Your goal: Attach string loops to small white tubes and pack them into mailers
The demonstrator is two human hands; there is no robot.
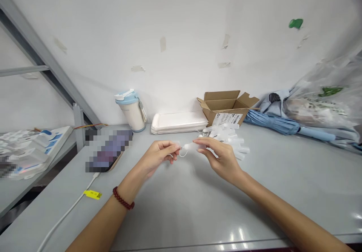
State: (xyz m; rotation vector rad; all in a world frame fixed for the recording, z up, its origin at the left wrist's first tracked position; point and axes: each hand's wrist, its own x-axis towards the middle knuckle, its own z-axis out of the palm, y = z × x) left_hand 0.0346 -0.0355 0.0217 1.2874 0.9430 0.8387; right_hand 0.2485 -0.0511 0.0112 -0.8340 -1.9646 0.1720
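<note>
Pinching a small white plastic piece [189, 146] between both hands, left hand [158, 154] at 9 o'clock, right hand [222, 157] at 3, above the surface [283, 176]. Seemingly mid-assembly; next needs careful alignment. More pieces [229, 135] lie at 12 o'clock.

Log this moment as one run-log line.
left hand: pinches white part | right hand: pinches same part, holds bundle | nearby: box, cup, trays
</note>
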